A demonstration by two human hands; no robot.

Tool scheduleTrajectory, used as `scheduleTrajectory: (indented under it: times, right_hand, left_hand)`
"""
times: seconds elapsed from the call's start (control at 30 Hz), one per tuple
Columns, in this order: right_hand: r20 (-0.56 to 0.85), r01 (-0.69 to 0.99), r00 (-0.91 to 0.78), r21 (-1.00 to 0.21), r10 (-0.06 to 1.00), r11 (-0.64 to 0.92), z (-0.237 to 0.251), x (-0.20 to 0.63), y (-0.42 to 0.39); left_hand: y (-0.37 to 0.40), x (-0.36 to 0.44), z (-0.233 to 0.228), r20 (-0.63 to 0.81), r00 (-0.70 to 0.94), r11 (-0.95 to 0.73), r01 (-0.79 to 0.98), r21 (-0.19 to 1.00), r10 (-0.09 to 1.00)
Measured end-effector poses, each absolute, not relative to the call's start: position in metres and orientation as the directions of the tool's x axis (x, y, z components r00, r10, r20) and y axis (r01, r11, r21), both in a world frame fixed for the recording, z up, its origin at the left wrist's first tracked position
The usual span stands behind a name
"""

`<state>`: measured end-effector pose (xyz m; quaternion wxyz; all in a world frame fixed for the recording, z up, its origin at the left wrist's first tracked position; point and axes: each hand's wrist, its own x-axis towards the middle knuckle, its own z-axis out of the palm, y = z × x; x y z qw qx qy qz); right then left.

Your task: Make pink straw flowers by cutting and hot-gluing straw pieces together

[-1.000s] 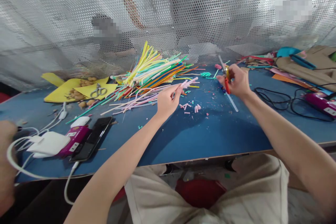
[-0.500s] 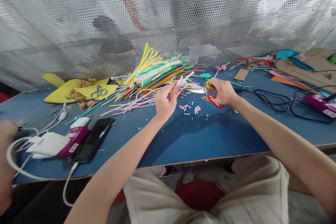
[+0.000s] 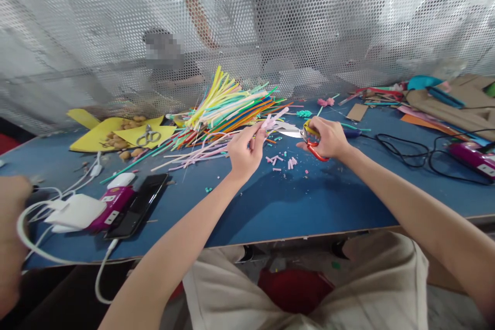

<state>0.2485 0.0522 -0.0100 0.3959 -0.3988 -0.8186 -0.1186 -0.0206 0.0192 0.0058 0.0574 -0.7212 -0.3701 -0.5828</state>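
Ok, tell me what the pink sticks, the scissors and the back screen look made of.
Pink sticks: probably fuzzy pipe cleaners; matte, soft edges, thin and bendy.
Scissors: shiny bare metal blades; glossy red and yellow handles, likely plastic, in the right hand.
Screen: perforated sheet, seemingly metal; silvery-grey with even round holes.

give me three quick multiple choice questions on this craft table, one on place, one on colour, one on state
1. Where do the spare scissors lie?
A. on the yellow paper
B. on the phone
C. in a lap

2. What colour is the table?
A. green
B. blue
C. white

3. The right hand is
A. empty
B. flat on the table
C. shut on scissors

Answers: 1 A, they rest on the yellow sheet at far left. 2 B, its bare top is blue. 3 C, its fingers grip the handles, blades pointing at the pink pipe cleaners in the left hand.
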Motion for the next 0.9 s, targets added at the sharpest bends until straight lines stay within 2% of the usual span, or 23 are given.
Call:
scheduleTrajectory:
  times: [0.43, 0.7, 0.9]
  right_hand:
    - [0.734, 0.732, -0.383, -0.128, 0.56, 0.669, -0.0117, 0.2432, 0.0505]
    - [0.752, 0.718, -0.379, -0.128, 0.539, 0.684, -0.0137, 0.2402, 0.0483]
    - [0.755, 0.729, -0.363, -0.134, 0.546, 0.671, -0.0144, 0.2388, 0.0473]
  left_hand:
    - [0.0188, -0.0196, 0.003, 0.894, 0.092, -0.689, 0.673, 0.268, 0.438]
    - [0.0188, -0.0193, 0.0001, 0.907, 0.124, -0.723, 0.65, 0.232, 0.403]
    - [0.0171, -0.0167, -0.0019, 0.907, 0.09, -0.718, 0.645, 0.261, 0.411]
